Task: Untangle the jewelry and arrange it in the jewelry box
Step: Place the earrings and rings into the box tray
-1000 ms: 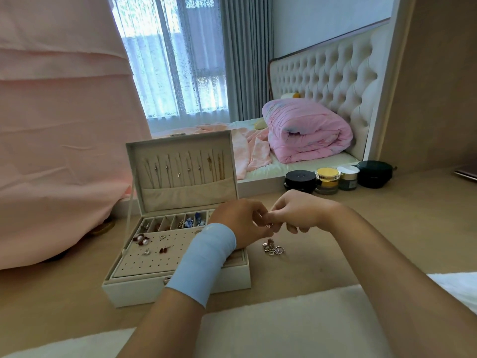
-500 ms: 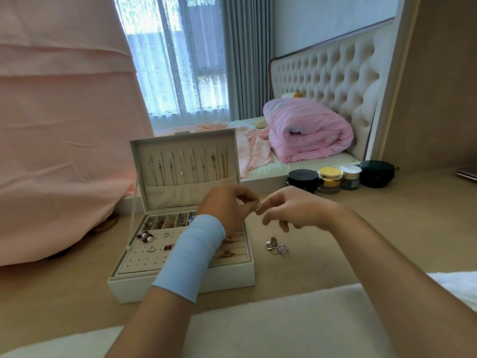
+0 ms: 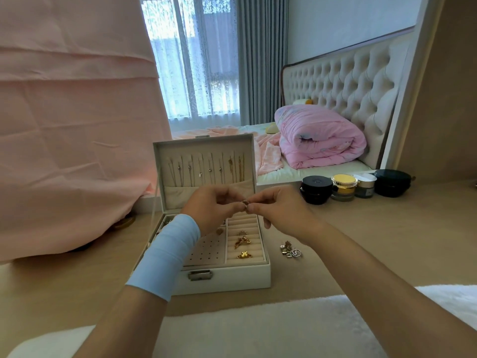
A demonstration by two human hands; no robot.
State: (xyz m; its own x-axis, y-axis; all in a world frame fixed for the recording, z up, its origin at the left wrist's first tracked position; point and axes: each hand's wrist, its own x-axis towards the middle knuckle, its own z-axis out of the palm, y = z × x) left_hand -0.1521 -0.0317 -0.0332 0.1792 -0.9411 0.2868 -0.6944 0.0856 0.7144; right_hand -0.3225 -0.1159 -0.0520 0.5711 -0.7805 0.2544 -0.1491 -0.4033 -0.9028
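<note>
Together, the left hand (image 3: 211, 209) and right hand (image 3: 282, 214) pinch a small trinket (image 3: 245, 202) above the jewelry box (image 3: 227, 280).

The left hand (image 3: 210, 209) and right hand (image 3: 282, 214) are raised with forearms extended; a small jewelry piece (image 3: 245, 202) is pinched between the fingers of both. A light-blue band (image 3: 165, 254) is worn on the left wrist.

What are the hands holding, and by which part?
A small jewelry piece, pinched by left hand and right hand fingertips, one at each side; the exact part is too small to tell.
</note>
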